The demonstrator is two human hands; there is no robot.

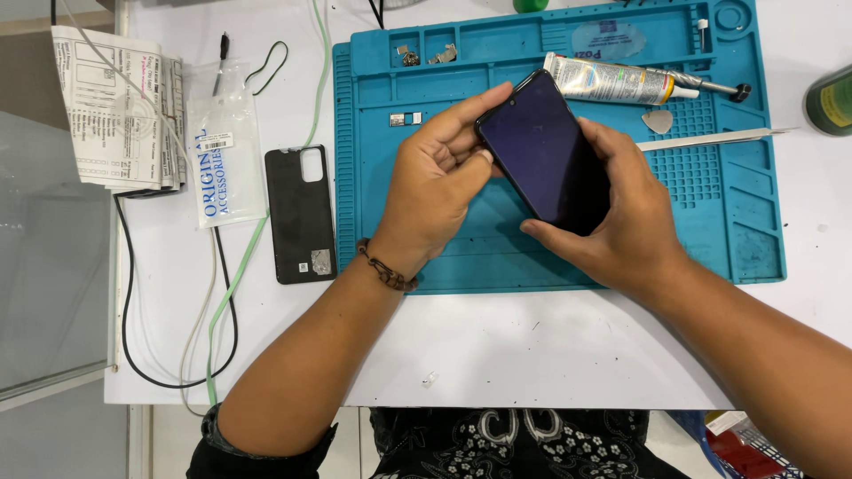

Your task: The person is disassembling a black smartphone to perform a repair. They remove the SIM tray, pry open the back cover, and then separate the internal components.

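Observation:
A dark smartphone (543, 153) with its black screen facing up is held above the blue silicone work mat (737, 239). My left hand (435, 182) grips its left edge, index finger along the top corner and thumb pressing the side. My right hand (621, 217) cups it from below and the right, fingers curled under the lower end. A black phone back cover (300, 215) lies flat on the white table, left of the mat.
On the mat's upper part lie a glue tube (621, 82), a pick (658, 121), a thin metal tool (710, 138) and small parts (406, 119). A clear accessory bag (222, 155), folded papers (115, 111) and cables (213, 302) sit at left. A green container (832, 99) stands at far right.

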